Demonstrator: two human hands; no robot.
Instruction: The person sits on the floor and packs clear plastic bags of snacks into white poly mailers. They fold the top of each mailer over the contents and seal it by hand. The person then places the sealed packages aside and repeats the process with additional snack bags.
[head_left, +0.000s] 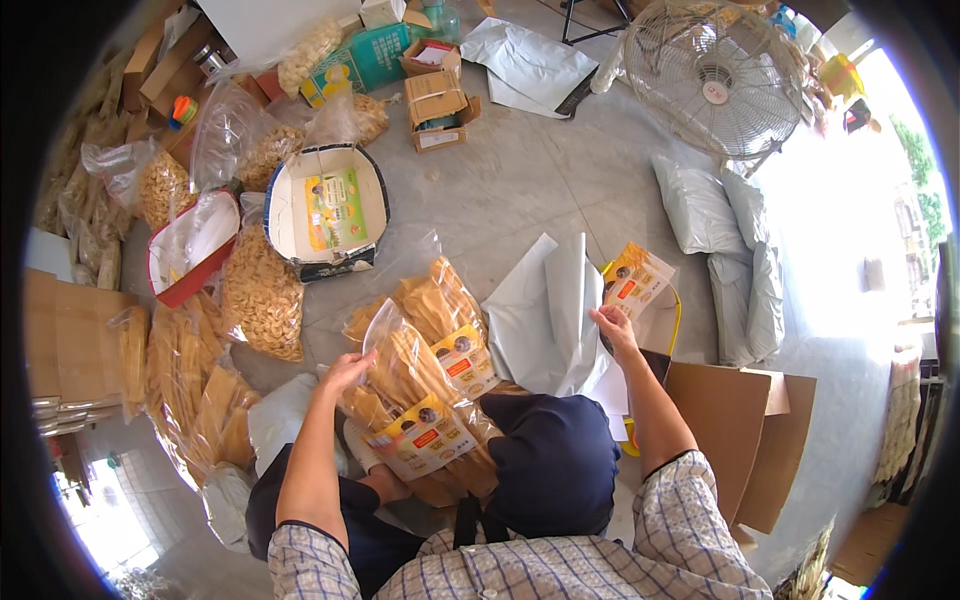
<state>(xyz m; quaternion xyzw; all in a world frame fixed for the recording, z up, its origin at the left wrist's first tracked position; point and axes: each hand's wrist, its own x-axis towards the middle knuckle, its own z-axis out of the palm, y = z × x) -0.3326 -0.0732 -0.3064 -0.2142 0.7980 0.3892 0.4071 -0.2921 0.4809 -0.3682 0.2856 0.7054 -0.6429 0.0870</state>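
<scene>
My left hand (351, 374) grips the edge of a clear plastic bag (401, 352) packed with long dried tan sticks, which look like yuba. The bag leans over my lap with a yellow and white printed card (424, 439) against its front. Behind it lies another bag of sticks (442, 292) with a similar card (466, 364). On the right, my right hand (616, 330) pinches the lower corner of a printed card (637, 281), above a yellow-rimmed box (664, 322). Its fingertips are beside a grey mailer bag (551, 315) spread on the floor.
An open carton (720, 435) stands at my right. Filled grey parcels (697, 206) lie beyond it, below a large fan (712, 82). To the left are a cut-down white tub (281, 199), a red tub (199, 281) and bags of dried pieces (262, 296). Small cardboard boxes (435, 97) stand ahead.
</scene>
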